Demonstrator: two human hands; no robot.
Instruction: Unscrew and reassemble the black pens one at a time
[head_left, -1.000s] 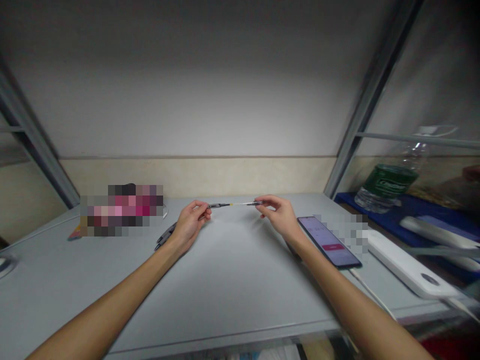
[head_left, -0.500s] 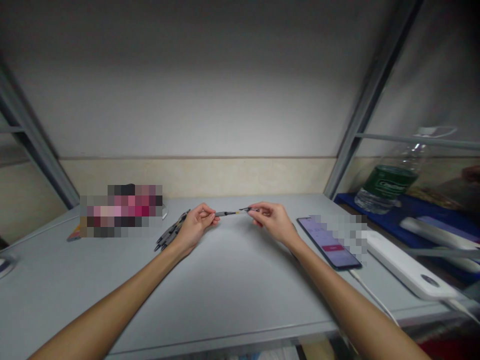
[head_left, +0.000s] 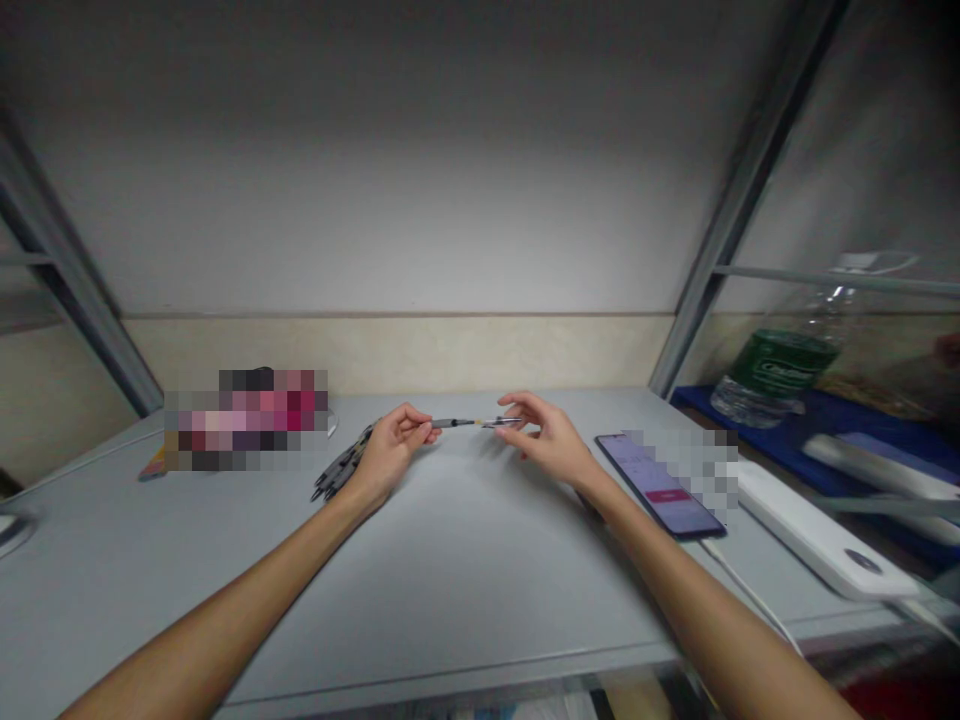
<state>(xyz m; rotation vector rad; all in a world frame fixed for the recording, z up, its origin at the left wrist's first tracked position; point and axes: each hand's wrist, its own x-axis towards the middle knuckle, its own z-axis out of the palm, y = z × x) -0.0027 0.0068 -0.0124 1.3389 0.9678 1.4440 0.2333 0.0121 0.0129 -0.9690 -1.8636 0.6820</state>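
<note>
My left hand (head_left: 401, 447) pinches the left end of a thin grey pen-like piece (head_left: 452, 423), which lies level above the grey table (head_left: 420, 590). Its narrow yellowish right tip meets or nearly meets a slim dark and silvery piece (head_left: 504, 421). That second piece rests between the thumb and fingers of my right hand (head_left: 544, 435), whose forefinger is raised a little off it. Beside my left wrist lies a bundle of several dark grey pens (head_left: 340, 470), partly hidden by the hand.
A phone (head_left: 664, 487) with its screen lit and a white power strip or box (head_left: 821, 530) lie at right, with cables. A blurred-out pink and dark item (head_left: 247, 420) sits back left. Beyond the right frame, a large bottle (head_left: 784, 360) stands on blue.
The fingers of my right hand have loosened and spread slightly, showing more of the silvery piece. The gap between the two pieces looks smaller. My left hand has hardly moved.
</note>
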